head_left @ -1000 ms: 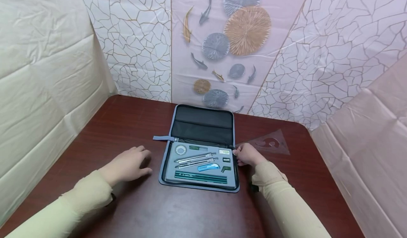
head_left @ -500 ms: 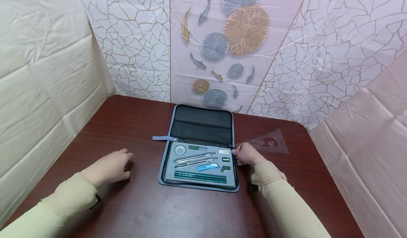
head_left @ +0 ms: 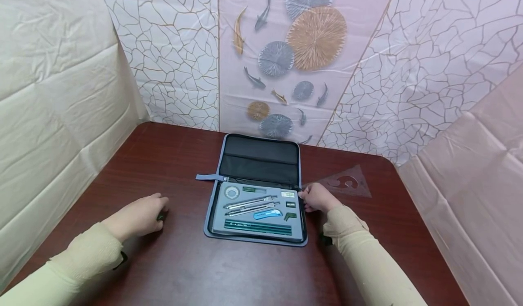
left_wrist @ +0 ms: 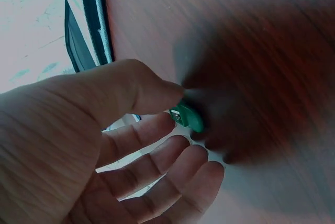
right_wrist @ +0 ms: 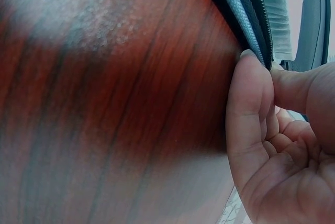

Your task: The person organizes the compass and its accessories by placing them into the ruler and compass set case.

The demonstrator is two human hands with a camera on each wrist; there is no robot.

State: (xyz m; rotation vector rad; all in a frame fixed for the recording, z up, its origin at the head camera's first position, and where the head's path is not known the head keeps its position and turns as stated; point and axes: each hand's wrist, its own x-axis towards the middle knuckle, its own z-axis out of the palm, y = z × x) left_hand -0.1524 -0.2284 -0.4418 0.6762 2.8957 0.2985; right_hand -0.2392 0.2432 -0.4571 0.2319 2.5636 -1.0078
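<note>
An unzipped light-blue case (head_left: 261, 243) lies opened out, with a grey insert (head_left: 245, 204) of drawing tools. Thumb and index of my right hand (head_left: 320, 198) pinch the case's right edge; the zip (right_wrist: 260, 14) runs past the fingertips in the right wrist view. My left hand (head_left: 136, 215) is low over the table, left of the case. Between its thumb and index tips is a small green plastic piece (left_wrist: 191, 119) with a metal part and a screw, partly hidden; its other fingers are loosely bent. The insert holds compasses (head_left: 251, 206), green pencils (head_left: 257, 227) and a blue cutter (head_left: 267, 214).
A clear set square (head_left: 359, 183) lies behind the right hand. The brown table (head_left: 229, 274) meets fabric-covered walls at the back and sides. A strap (head_left: 209, 177) sticks out from the case's left side.
My left hand has moved left and slightly toward me, away from the case, and the green piece now shows at its fingertips. The right hand has stayed at the case's edge.
</note>
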